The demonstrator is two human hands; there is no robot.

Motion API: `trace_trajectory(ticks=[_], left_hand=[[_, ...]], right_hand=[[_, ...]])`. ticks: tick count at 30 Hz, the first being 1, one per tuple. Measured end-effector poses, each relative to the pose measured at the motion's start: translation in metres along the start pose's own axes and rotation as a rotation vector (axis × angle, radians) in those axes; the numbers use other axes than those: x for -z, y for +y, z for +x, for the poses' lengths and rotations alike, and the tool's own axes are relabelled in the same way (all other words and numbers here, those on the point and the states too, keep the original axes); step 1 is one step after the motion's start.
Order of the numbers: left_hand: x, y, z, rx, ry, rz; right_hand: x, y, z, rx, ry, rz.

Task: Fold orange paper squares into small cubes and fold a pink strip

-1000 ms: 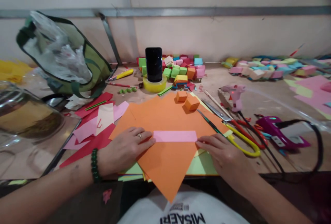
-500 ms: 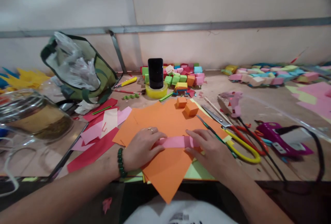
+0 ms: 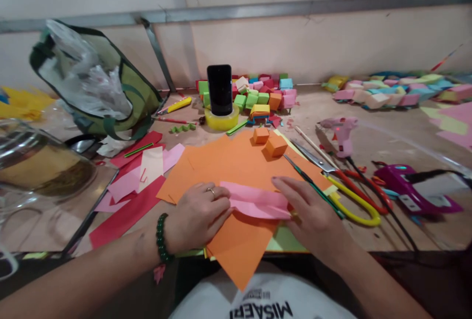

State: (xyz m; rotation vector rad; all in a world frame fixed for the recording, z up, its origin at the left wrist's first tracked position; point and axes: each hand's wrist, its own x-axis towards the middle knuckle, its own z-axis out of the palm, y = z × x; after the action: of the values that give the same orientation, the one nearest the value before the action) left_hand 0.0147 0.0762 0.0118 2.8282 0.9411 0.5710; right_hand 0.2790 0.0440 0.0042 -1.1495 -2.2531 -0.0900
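A creased pink paper strip (image 3: pixel 256 201) lies across orange paper sheets (image 3: pixel 210 161), its long edges lifted. My left hand (image 3: pixel 202 211), wearing a ring and a green bead bracelet, is closed on the strip's left end. At the right end, my right hand (image 3: pixel 313 211) grips the strip between thumb and fingers; its fingertips are partly hidden. Two small folded orange paper boxes (image 3: pixel 276 146) sit at the far corner of the sheets. Green-handled scissors (image 3: pixel 308 181) lie just beyond my right hand.
Large scissors (image 3: pixel 354 201), a pink glue gun (image 3: pixel 342 134) and a purple device (image 3: pixel 409 193) lie to the right. Behind are a phone (image 3: pixel 220 90) in a yellow tape roll (image 3: pixel 221 120) and many paper blocks (image 3: pixel 263 98). A glass jar (image 3: pixel 44 161) and a bag (image 3: pixel 140 98) stand left.
The pink strip has gone from pressed flat and narrow to wider, with raised edges. My left fingers have curled in around its end. The camera view has tilted down slightly.
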Motion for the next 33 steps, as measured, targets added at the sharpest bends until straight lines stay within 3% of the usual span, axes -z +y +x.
trace_trajectory(ticks=[3,6,9,14,17,21,33], left_hand=[[0.000,0.000,0.001,-0.005,-0.029,-0.028],[0.001,0.001,0.003,-0.015,-0.078,-0.046],[0.002,0.002,0.003,0.047,-0.087,-0.139],[0.005,0.002,0.005,0.210,-0.134,-0.337],[0.006,0.000,0.008,0.271,-0.155,-0.414],[0.008,0.000,0.008,0.338,-0.179,-0.450],[0.010,0.000,0.010,0.515,-0.240,-0.380]], right_hand=[[0.008,-0.007,0.000,0.039,0.034,-0.076],[0.011,-0.012,0.004,0.104,-0.122,-0.030],[0.007,-0.009,0.004,0.032,-0.209,0.089],[-0.001,-0.002,-0.003,-0.164,-0.191,0.161],[0.001,-0.001,0.001,-0.131,-0.206,0.125],[0.003,0.005,0.011,-0.091,-0.228,0.248],[-0.007,0.015,0.016,-0.607,-0.275,0.436]])
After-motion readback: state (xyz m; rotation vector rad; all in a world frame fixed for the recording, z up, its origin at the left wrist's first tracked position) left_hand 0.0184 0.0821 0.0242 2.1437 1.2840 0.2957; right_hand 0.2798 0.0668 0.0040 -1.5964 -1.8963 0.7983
